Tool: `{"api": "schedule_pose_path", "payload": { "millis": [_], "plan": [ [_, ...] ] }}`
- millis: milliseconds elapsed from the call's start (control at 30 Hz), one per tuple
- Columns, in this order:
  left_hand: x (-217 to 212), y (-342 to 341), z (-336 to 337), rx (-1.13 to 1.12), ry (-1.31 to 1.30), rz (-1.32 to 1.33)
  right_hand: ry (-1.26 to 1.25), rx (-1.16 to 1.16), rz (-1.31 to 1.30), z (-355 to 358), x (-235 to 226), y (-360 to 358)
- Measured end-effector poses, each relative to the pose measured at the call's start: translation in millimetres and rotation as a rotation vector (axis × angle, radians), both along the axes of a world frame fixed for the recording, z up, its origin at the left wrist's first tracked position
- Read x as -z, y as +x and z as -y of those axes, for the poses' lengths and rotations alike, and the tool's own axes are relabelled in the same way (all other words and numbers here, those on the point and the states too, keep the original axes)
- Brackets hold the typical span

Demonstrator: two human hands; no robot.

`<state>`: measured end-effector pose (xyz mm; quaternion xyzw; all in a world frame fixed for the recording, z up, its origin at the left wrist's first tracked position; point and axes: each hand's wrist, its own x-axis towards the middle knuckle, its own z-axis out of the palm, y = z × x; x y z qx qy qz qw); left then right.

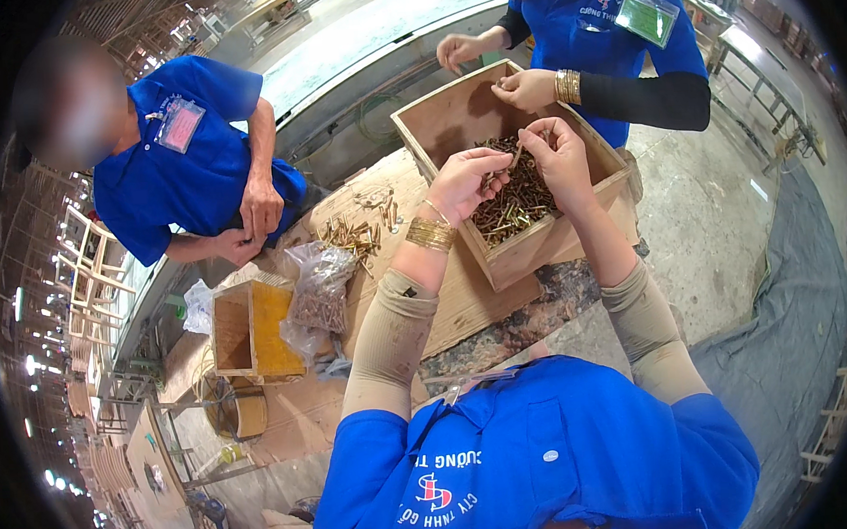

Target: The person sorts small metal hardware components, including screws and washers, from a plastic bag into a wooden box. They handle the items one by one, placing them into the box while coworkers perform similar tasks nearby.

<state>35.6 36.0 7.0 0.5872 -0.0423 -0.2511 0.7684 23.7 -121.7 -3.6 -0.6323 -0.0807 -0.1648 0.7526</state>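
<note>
Both my hands are held over a wooden box with a heap of brass-coloured screws in it. My left hand, a gold bracelet stack at its wrist, is closed around a few of the screws, partly hidden by the fingers. Close beside it, my right hand pinches a thin screw between thumb and fingertips. Across the box, a co-worker's hand with bangles reaches over the far rim, and that person's other hand is just beyond it.
On the wooden board lie loose screws. Left of them are a clear plastic bag of screws and a small wooden box with a yellow side. Another co-worker in blue stands at the left. A grey-green tarp covers floor at right.
</note>
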Motion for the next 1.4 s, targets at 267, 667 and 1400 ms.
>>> {"api": "schedule_pose_path", "payload": {
  "millis": [267,667,1400],
  "plan": [
    [2,-1,2,-0.028,-0.101,-0.047,-0.037,0.109,0.123,-7,-8,-8],
    [7,1,4,-0.058,-0.179,-0.035,-0.37,0.167,0.225,-10,-10,-12],
    [-9,0,20,0.08,0.218,0.071,0.596,-0.198,-0.513,18,7,15]
  ]
}}
